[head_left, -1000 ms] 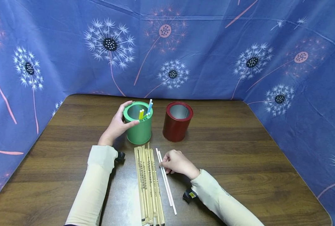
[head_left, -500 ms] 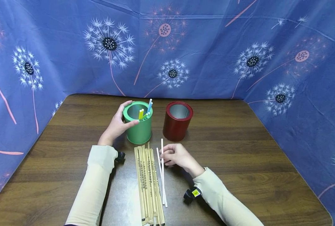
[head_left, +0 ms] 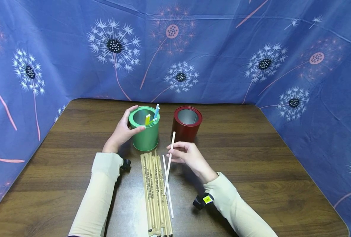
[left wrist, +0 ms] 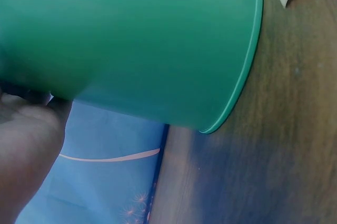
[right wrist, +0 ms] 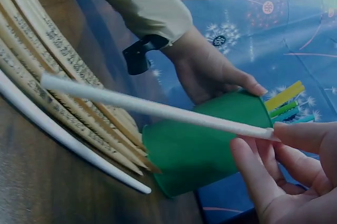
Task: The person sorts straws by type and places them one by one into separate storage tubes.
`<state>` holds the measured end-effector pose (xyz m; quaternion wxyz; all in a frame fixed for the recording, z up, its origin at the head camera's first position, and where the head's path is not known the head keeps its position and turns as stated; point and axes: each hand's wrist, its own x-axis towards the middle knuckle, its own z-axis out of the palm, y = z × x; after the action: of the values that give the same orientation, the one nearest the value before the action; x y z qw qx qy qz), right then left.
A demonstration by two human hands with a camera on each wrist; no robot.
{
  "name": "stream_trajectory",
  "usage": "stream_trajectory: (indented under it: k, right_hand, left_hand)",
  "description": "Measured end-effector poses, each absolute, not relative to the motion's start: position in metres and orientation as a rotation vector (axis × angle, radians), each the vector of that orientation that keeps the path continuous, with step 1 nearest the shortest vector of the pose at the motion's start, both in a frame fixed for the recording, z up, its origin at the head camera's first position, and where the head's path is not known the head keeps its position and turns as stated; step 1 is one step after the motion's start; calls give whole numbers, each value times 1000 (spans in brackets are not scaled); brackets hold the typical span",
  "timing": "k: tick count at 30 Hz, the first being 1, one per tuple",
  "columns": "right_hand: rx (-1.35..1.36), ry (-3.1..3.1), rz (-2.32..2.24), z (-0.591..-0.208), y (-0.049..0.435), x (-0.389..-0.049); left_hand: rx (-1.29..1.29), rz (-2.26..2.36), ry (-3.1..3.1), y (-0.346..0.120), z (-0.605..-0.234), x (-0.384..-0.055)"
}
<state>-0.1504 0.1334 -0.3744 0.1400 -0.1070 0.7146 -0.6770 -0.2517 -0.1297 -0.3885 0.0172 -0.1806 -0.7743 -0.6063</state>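
Observation:
My left hand (head_left: 123, 128) grips the green can (head_left: 146, 140) by its upper part, thumb on the near side of the rim and fingers on the far side. Several yellow, green and blue straws (right wrist: 287, 96) stick out of the can. Between thumb and fingertips, my right hand (head_left: 190, 158) pinches a white straw (head_left: 169, 161), which is tilted, its top end in front of the red can (head_left: 185, 133). A second white straw (head_left: 170, 200) lies on the table beneath it. In the left wrist view the can's wall (left wrist: 158, 40) fills much of the picture.
Several long, thin paper-wrapped sticks (head_left: 154, 194) with printed text lie side by side on the wooden table (head_left: 252, 171), left of the white straw. A blue dandelion-print cloth (head_left: 217, 65) hangs behind the table.
My right hand has picked one white straw up from the table, raised it and moved it away from me toward the cans. The left hand has stayed on the green can.

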Motion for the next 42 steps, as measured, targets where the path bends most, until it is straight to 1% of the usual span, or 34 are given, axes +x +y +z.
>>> stream_trajectory:
  k: [13, 23, 28, 34, 42]
  right_hand:
    - [-395, 2130, -2163, -355, 125, -152]
    - [-587, 2227, -2263, -337, 116, -154]
    - [-743, 2351, -2298, -328, 111, -155]
    - [-1019, 2442, -2381, -315, 103, -155]
    - [-1294, 2537, -2467, -306, 94, -161]
  left_hand:
    - [-564, -1875, -2403, -130, -389, -251]
    - [-571, -1871, -2397, -130, -390, -252]
    - [-565, -1881, -2397, -130, -390, -252]
    - [-566, -1870, -2400, -130, -389, -251]
    - [-564, -1884, -2401, -130, -389, -252]
